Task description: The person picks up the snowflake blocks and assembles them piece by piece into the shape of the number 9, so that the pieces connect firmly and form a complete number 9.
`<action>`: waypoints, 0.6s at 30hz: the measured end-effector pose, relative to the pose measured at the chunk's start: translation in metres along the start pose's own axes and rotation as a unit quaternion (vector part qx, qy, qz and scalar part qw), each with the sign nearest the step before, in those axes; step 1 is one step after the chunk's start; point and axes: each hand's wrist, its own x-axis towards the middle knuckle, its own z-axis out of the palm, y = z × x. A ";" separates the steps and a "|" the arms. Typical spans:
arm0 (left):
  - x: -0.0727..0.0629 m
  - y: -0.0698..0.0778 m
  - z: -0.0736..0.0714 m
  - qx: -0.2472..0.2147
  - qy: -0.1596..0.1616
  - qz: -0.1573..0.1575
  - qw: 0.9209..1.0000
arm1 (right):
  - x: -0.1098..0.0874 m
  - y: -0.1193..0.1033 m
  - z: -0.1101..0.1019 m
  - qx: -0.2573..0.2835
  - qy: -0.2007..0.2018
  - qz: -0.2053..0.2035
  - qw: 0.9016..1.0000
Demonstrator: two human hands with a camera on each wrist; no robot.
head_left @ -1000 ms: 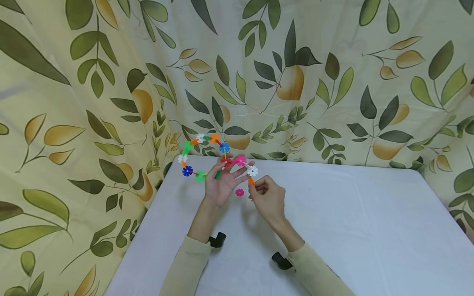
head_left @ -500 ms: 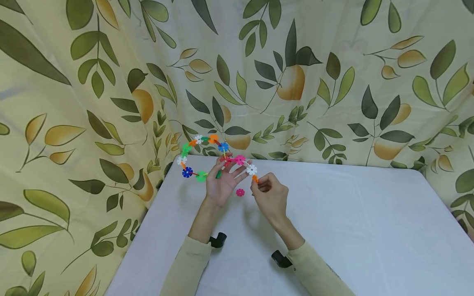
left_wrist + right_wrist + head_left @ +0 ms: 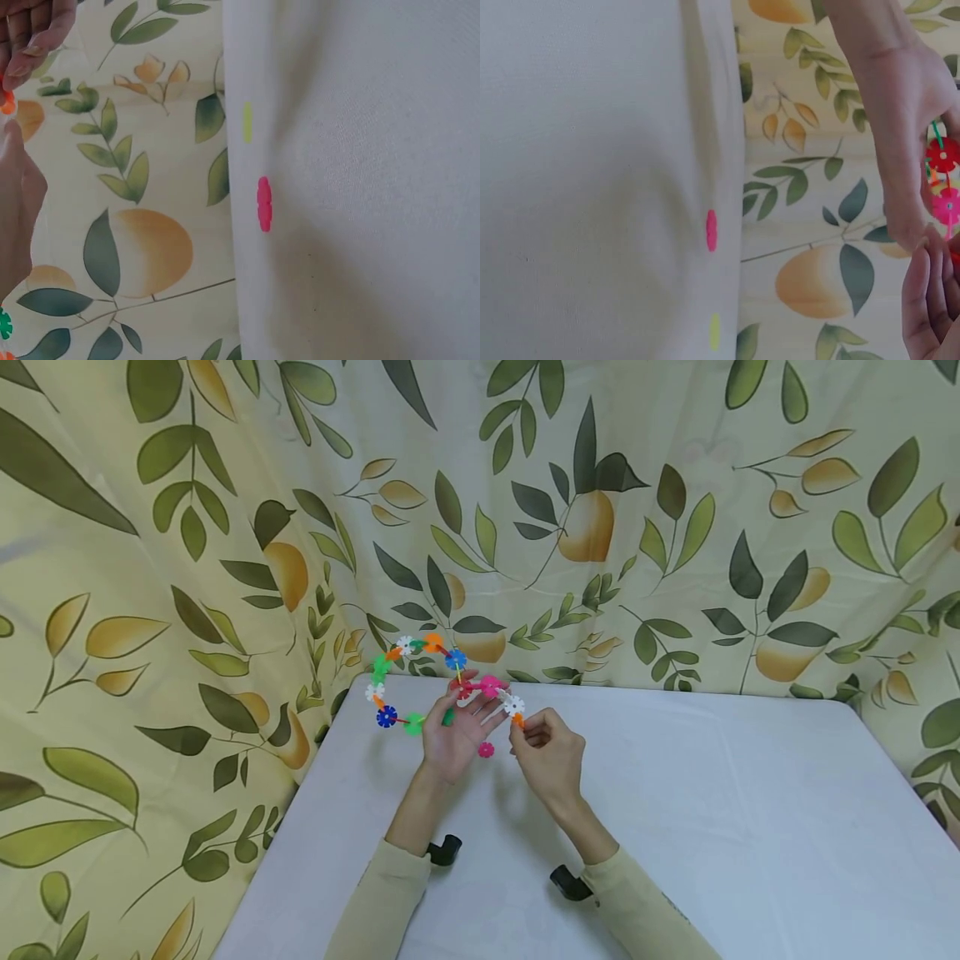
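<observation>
From the head view, your two hands have drawn closer together than a second ago, and the ring (image 3: 427,681) has tipped slightly right. Your left hand (image 3: 453,735) is raised over the far left of the bench (image 3: 712,793), palm toward you, fingers curled round the red and pink discs of the ring. Your right hand (image 3: 547,756) sits just right of it, pinching the orange disc (image 3: 517,720) at the chain's end. A loose pink disc (image 3: 486,749) lies on the bench between your hands.

In the left wrist view, the pink disc (image 3: 264,203) lies edge-on near the bench's edge, a yellow piece (image 3: 247,122) beside it.

In the right wrist view, your left hand (image 3: 911,112) holds the red disc (image 3: 942,155); your right fingers (image 3: 922,307) are curled.
</observation>
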 end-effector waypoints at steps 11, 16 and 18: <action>-0.002 -0.002 0.002 0.035 -0.051 -0.017 0.998 | -0.002 -0.004 0.005 0.004 0.013 0.027 1.000; -0.002 -0.006 0.004 0.061 -0.056 -0.012 0.997 | -0.002 -0.005 0.006 0.006 0.026 0.029 0.999; -0.001 -0.009 0.006 0.070 -0.055 -0.005 0.996 | -0.001 -0.004 0.005 0.008 0.030 0.031 0.999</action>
